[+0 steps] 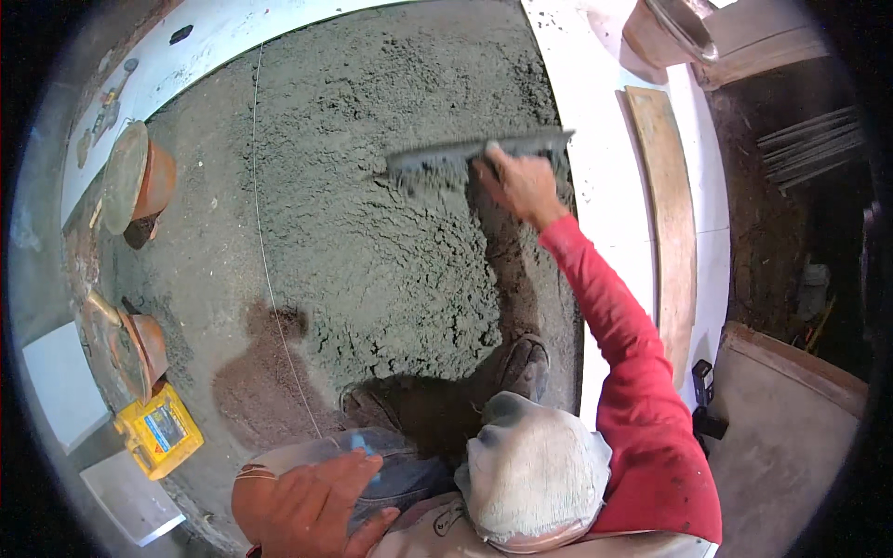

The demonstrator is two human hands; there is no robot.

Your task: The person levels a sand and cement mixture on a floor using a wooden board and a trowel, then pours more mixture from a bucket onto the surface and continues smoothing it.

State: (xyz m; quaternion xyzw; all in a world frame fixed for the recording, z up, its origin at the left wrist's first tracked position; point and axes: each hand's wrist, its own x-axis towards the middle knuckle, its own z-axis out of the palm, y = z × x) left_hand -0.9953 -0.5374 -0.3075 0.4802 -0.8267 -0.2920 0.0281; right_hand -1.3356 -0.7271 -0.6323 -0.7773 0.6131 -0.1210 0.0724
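Note:
My right hand [519,186] is closed on the handle of a long flat trowel [419,160], held across the rough grey wet mortar [363,232] near the pale tiled strip [595,74] at its right. Mortar clings along the blade, which is slightly blurred. My left hand [312,502] rests on my leg at the bottom, its fingers apart and slightly bent, next to a small light-blue patch. A thin string [263,242] runs lengthwise over the mortar bed to the left. A pale, worn rounded thing [530,465] at bottom centre hides part of my body.
Two mortar-smeared buckets [154,177] [144,344], a yellow jug [167,432] and loose white tiles [65,381] line the left side; small tools [107,107] lie at upper left. A wooden board [665,214] lies on the right tiles, with another bucket [660,33] behind and a dark recess [781,232] beyond.

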